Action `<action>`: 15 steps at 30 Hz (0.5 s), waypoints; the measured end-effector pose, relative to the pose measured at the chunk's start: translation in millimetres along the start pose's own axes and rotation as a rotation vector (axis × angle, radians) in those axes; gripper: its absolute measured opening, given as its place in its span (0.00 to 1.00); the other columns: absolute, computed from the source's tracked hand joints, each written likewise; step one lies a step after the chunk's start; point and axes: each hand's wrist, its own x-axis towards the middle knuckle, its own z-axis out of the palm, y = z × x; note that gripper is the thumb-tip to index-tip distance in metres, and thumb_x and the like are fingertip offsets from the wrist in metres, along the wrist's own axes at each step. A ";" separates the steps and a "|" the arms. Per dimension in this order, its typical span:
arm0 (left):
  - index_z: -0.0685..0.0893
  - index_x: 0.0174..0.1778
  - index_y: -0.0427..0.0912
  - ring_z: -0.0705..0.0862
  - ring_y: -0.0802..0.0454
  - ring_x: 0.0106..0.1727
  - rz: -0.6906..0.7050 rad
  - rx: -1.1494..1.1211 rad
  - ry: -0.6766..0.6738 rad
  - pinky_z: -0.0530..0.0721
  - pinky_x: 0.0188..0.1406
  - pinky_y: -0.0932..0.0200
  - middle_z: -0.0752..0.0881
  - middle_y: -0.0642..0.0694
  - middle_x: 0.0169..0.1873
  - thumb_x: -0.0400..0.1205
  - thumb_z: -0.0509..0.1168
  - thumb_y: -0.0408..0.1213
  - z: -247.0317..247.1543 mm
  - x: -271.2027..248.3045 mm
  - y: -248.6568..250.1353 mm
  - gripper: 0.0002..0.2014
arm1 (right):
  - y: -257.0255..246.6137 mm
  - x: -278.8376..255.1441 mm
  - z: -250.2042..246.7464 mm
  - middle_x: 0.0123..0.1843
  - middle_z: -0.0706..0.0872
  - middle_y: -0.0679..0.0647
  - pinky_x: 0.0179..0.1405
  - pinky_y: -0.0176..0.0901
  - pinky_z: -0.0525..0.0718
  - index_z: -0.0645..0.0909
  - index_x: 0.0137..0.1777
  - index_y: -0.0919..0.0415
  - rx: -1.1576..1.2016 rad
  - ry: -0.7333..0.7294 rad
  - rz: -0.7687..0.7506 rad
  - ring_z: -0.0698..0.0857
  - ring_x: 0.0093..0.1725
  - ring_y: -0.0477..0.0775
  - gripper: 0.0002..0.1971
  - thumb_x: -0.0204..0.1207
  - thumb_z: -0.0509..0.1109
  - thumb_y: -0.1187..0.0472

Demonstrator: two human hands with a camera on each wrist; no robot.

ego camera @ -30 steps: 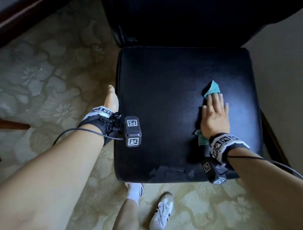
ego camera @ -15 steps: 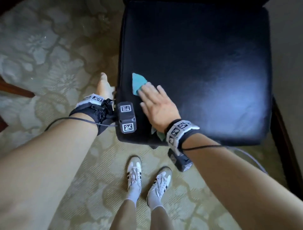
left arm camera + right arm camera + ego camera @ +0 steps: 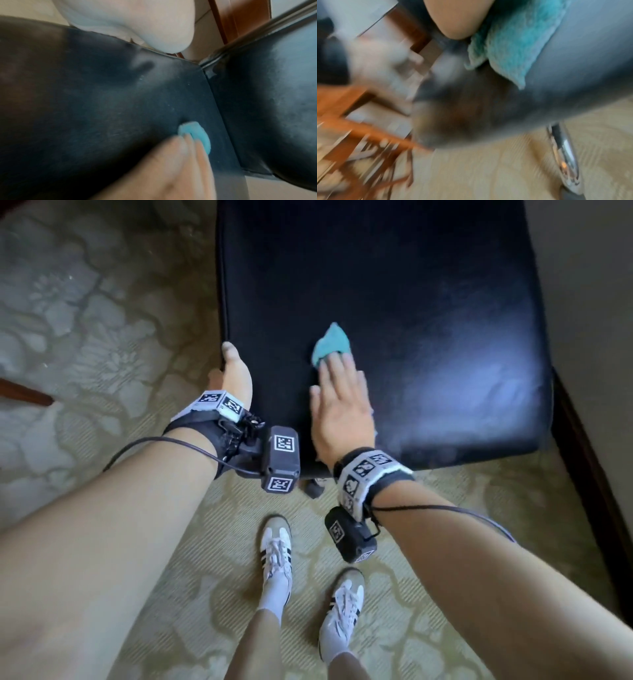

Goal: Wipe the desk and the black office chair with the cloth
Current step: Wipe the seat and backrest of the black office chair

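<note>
Shifted rightward across the seat from its left edge since half a second ago: right hand (image 3: 340, 409), lying flat with fingers straight and close together, pressing down a teal cloth (image 3: 331, 345). Nearest the camera, white striped sneakers (image 3: 277, 546) on pale, leaf-patterned carpet (image 3: 85, 337). Above them, marker-tagged wristbands with boxy black cameras. Just left of the cloth, left hand (image 3: 234, 378) at the seat's left edge, thumb on top; fingers hidden, so curl cannot be told. Beyond, smooth, glossy black chair (image 3: 411, 302) cushion, squarish, with a soft sheen. Fluffy terry pile on cloth (image 3: 518, 40) in the blurred right wrist view.
</note>
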 end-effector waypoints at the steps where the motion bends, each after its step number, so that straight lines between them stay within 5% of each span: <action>1: 0.51 0.84 0.40 0.52 0.44 0.84 -0.026 -0.040 -0.004 0.47 0.82 0.49 0.51 0.41 0.84 0.84 0.48 0.64 -2.5 -4.7 -9.1 0.40 | -21.2 -13.3 6.6 0.77 0.73 0.62 0.80 0.57 0.60 0.75 0.73 0.70 0.036 -0.039 -0.132 0.67 0.80 0.63 0.25 0.85 0.50 0.56; 4: 0.48 0.84 0.34 0.51 0.44 0.84 -0.114 -0.048 0.060 0.47 0.80 0.53 0.47 0.38 0.84 0.85 0.47 0.63 -14.7 -25.3 -39.0 0.41 | -31.1 -40.1 7.9 0.78 0.72 0.59 0.80 0.55 0.55 0.72 0.76 0.67 0.051 -0.162 -0.356 0.67 0.80 0.60 0.25 0.85 0.50 0.56; 7: 0.47 0.84 0.37 0.51 0.41 0.84 -0.146 -0.040 0.096 0.47 0.82 0.47 0.48 0.39 0.84 0.83 0.46 0.67 -30.4 -21.6 -69.0 0.43 | 29.4 -41.8 -9.4 0.77 0.74 0.60 0.78 0.57 0.58 0.72 0.76 0.64 -0.095 -0.092 -0.494 0.71 0.78 0.59 0.23 0.85 0.53 0.57; 11: 0.55 0.84 0.41 0.62 0.36 0.81 -0.221 -0.131 0.046 0.59 0.79 0.38 0.58 0.38 0.83 0.77 0.47 0.74 -34.6 -7.4 -97.8 0.48 | 122.7 -51.4 -40.6 0.81 0.67 0.64 0.80 0.64 0.55 0.65 0.80 0.66 -0.170 0.006 -0.122 0.63 0.82 0.63 0.24 0.87 0.49 0.58; 15: 0.66 0.80 0.40 0.74 0.37 0.73 -0.227 -0.247 -0.066 0.68 0.74 0.38 0.71 0.40 0.76 0.75 0.47 0.74 -27.5 0.0 -114.3 0.47 | 91.2 -61.0 -28.6 0.81 0.65 0.66 0.80 0.67 0.55 0.67 0.78 0.71 -0.061 0.035 0.111 0.59 0.82 0.69 0.24 0.86 0.50 0.59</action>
